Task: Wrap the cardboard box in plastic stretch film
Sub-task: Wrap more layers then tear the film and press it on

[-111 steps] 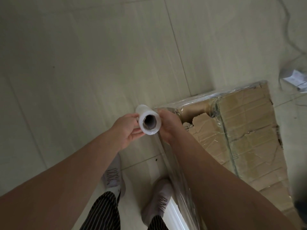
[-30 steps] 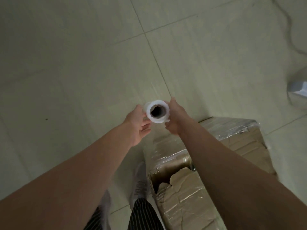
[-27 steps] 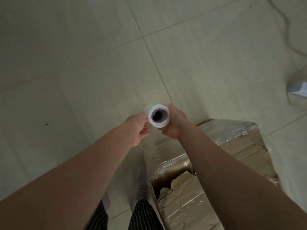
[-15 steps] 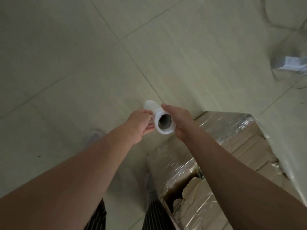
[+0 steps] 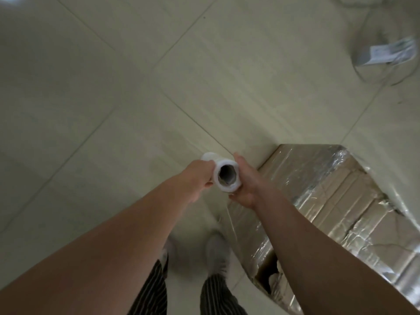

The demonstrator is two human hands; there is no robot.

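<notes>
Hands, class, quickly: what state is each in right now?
Left hand: grips the roll.
Right hand: grips the roll too.

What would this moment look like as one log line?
left hand + right hand: grip film roll | cardboard box: partly wrapped, on floor

Worn kit, head view: trousers dark with thin pale pinstripes running down the leg, both legs same cloth. Shoes pale grey-white, rounded toes. The right shoe shows in full but blurred, and the left shoe is mostly hidden behind the left forearm. Lacing or logo too smeared to read. Left hand, right hand and right forearm bare.
</notes>
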